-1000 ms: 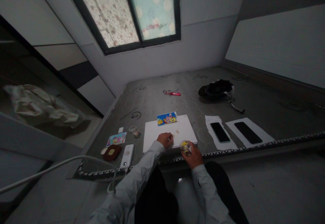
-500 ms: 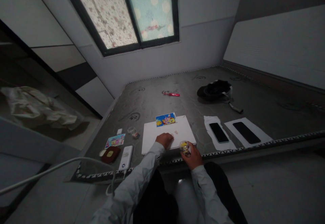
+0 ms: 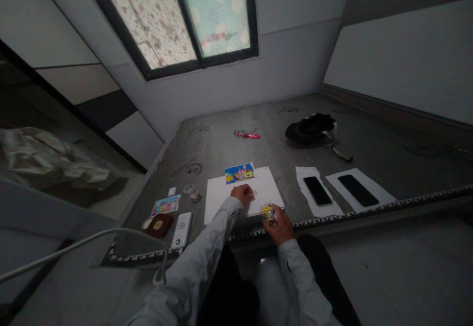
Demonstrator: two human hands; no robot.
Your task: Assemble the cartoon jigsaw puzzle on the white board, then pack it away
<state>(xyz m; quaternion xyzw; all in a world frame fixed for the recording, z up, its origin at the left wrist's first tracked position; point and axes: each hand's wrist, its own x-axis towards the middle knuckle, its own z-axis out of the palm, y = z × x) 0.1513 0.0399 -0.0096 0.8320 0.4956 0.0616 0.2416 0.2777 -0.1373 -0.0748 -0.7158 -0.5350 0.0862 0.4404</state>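
My left hand [image 3: 242,194] is over the flat white box [image 3: 218,203], with its fingers pinched together. Whatever they hold, if anything, is too small to make out. Tiny pale pieces [image 3: 255,192] lie on the box just right of these fingertips. At the box's near right corner, my right hand [image 3: 284,228] is wrapped around a small clear jar [image 3: 269,214] with yellow and dark bits in it. A colourful cartoon card [image 3: 239,173] lies across the far edge of the box.
Left of the box are another clear jar [image 3: 195,197], a second cartoon card [image 3: 165,206], a brown case [image 3: 160,225] and a white power bank [image 3: 182,230] with a cable. Two phones [image 3: 318,191] lie on white paper at right. Farther back are a dark cap [image 3: 312,129] and a red item [image 3: 253,136].
My left hand has moved a little farther away from me over the white box, toward the tiny pieces. My right hand keeps its hold on the jar in nearly the same place.
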